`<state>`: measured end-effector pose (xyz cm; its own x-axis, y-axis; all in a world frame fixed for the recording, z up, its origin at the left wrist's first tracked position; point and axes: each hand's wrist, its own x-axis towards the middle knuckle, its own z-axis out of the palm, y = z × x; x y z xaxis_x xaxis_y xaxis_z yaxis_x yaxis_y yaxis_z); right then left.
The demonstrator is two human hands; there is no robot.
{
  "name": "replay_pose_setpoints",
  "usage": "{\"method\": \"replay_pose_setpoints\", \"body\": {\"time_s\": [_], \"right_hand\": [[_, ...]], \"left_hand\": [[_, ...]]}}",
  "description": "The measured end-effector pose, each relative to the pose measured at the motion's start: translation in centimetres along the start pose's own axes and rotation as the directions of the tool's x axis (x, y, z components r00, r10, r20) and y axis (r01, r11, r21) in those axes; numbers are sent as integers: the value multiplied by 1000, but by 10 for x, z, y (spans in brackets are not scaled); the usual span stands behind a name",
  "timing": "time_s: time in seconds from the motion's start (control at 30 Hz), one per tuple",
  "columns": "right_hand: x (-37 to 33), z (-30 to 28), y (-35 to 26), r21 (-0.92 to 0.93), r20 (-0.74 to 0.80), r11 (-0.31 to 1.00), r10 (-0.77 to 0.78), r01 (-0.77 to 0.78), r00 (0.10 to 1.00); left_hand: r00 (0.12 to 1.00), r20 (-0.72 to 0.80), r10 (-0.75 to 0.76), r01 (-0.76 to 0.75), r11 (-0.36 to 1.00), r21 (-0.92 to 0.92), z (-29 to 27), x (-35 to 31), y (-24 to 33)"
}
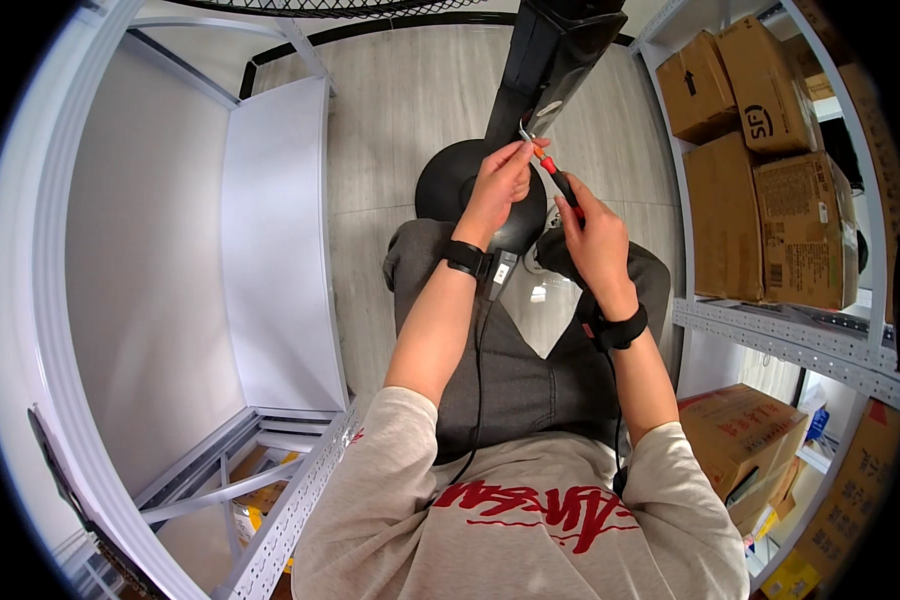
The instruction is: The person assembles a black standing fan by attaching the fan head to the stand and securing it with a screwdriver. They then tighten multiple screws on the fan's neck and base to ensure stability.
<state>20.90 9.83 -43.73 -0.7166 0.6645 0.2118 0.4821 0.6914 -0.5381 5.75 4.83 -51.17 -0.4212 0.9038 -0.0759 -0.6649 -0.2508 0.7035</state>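
Red and black, the hand tool (561,181) is in the upper middle of the frame, just in front of the black post (545,65) and over the round base (448,186). Your right hand (600,238) is curled narrow around its handle; your left hand (500,190) pinches near its front end, fingertips drawn together, though I cannot tell whether they grip the orange part (538,152) or the curved silver tip (524,131).

Watch those left fingertips: a hard push or twist from your right hand could make the front end slip and jab or nick them. Loosen both grips together and the tool could drop onto the base or the floor. Swing the tip further toward the top of the frame and it may scrape the post, which looks close, though depth is hard to judge.

Its long axis runs diagonally, handle toward the lower right, tip pointing to the upper left; how far it tilts toward or away from you, I cannot tell.
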Motion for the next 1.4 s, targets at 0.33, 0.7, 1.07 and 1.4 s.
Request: {"method": "replay_pose_setpoints", "body": {"time_s": [0.33, 0.7, 1.07, 1.4], "right_hand": [[-2, 6, 1, -37, -9, 999, -28, 28, 1000], [-5, 14, 5, 1, 36, 999, 42, -42, 998], [-1, 17, 19, 224, -62, 974, -5, 19, 998], [-2, 20, 21, 479, -31, 870, 150, -117, 988]], "left_hand": [[1000, -2, 0, 0, 1000, -2, -2, -1, 0], [998, -29, -64, 64, 997, 30, -3, -12, 2], [971, -238, 5, 32, 988, 153, 3, -49, 13], [953, -300, 35, 48, 963, 265, 12, -86, 24]]}}
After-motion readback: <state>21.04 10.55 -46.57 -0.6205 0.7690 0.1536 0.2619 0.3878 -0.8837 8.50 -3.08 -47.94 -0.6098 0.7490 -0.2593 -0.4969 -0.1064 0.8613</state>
